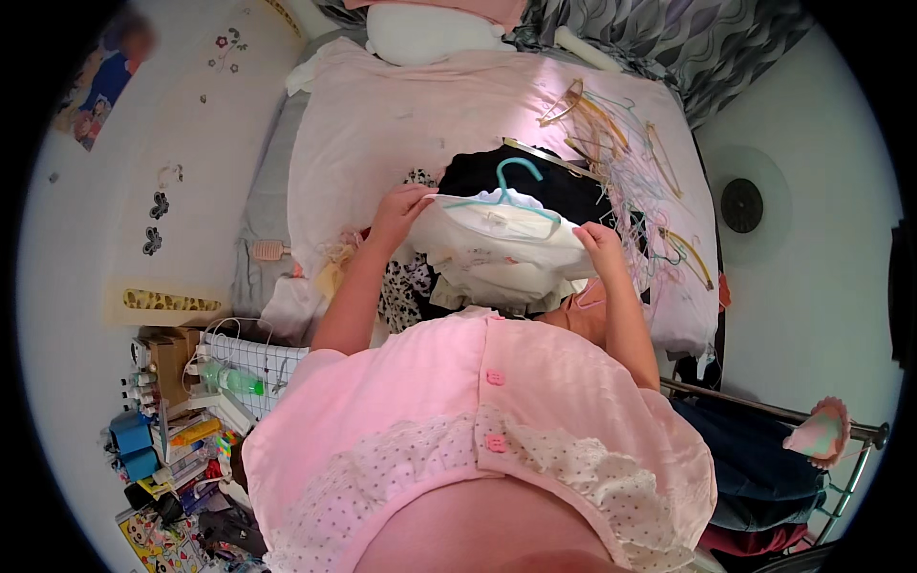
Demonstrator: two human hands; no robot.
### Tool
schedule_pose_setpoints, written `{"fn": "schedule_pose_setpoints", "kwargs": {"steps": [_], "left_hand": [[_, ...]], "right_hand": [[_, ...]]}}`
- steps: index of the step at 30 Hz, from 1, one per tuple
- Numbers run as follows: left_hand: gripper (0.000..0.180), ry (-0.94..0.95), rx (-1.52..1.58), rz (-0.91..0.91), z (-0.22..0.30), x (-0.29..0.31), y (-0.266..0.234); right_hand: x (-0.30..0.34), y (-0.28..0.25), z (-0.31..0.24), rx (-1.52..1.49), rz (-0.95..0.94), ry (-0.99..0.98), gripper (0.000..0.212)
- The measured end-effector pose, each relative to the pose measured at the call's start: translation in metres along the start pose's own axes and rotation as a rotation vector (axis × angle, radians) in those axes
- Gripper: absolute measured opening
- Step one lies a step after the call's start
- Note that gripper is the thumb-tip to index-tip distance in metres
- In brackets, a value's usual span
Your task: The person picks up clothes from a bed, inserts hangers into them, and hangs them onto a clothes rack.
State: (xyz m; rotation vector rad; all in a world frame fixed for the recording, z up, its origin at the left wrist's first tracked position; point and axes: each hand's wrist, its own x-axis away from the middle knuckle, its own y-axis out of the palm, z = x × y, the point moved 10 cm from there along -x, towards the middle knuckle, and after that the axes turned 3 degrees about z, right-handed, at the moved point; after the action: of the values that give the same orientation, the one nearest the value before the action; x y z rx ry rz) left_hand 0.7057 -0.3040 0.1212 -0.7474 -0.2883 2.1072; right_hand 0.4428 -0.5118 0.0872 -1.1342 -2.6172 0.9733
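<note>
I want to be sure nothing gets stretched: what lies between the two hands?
In the head view, a white garment spans from the left hand to the right hand, with a teal hanger at its neckline.

Shirt (506, 260) located above the bed (363, 124), a hanger (502, 181) in its neck, clothes (475, 177) behind it. Loose hangers (608, 123) along the bed's right side; pillow (430, 36) at the far end.

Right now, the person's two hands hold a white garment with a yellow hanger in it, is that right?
Not quite: the head view shows the hanger is turquoise, not yellow. The left hand and right hand do hold the white garment, with that hanger in it.
</note>
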Motion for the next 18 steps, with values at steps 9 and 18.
{"fn": "schedule_pose_setpoints", "kwargs": {"steps": [9,18], "left_hand": [[0.021,0.229,-0.326,0.023,0.036,-0.003,0.021],[0.020,0.225,-0.468,0.146,0.046,-0.007,0.011]], "right_hand": [[0.004,-0.022,0.024,0.027,0.198,0.056,0.030],[0.015,-0.045,0.011,-0.107,0.210,0.079,0.025]]}}
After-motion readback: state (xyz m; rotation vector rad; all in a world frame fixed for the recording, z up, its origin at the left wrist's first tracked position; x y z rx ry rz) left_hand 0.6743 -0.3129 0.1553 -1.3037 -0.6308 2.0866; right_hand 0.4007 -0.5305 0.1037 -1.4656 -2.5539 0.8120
